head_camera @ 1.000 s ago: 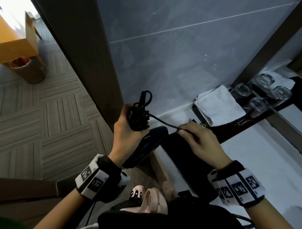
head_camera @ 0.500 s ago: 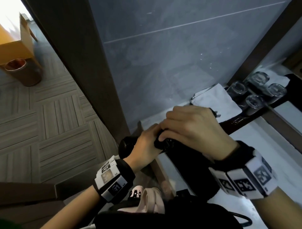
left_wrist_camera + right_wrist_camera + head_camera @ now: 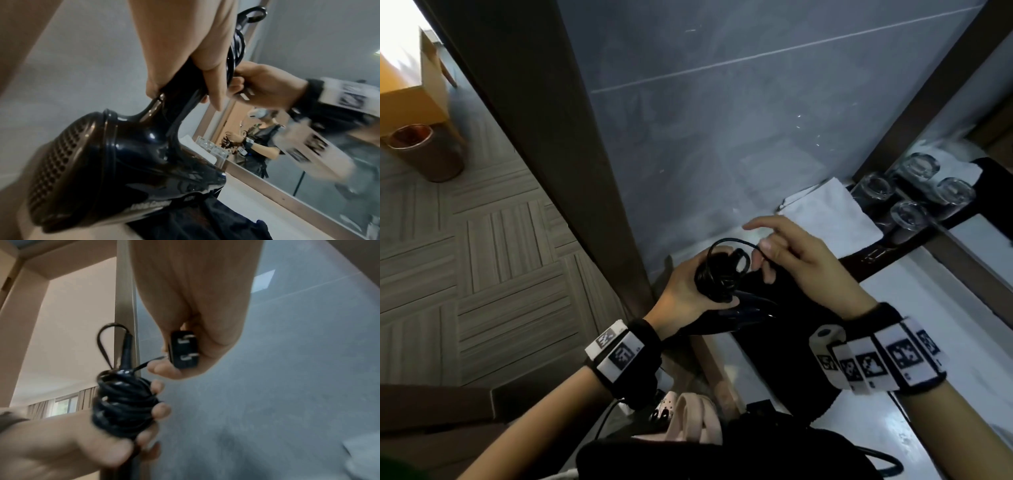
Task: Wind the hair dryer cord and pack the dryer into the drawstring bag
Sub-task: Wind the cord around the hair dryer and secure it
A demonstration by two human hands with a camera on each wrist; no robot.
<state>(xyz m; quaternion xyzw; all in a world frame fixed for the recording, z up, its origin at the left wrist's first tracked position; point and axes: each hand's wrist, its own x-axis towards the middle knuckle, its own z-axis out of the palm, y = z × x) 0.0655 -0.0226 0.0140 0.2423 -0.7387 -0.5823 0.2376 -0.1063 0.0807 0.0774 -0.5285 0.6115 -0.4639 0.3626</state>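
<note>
Lifted off the left hand (image 3: 690,291), the right hand (image 3: 796,255) pinches the plug (image 3: 184,349); slack could unravel the cord (image 3: 719,274) coiled round the gripped dryer (image 3: 123,170) handle.

The left hand (image 3: 688,291) grips the dryer handle (image 3: 180,91), fingers curled round it. The right hand (image 3: 801,263) pinches the plug (image 3: 185,350), forefinger raised.

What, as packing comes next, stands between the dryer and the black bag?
Nothing visible. The left hand holds the hair dryer right over the black bag on the counter; whether its mouth is open cannot be seen.
</note>
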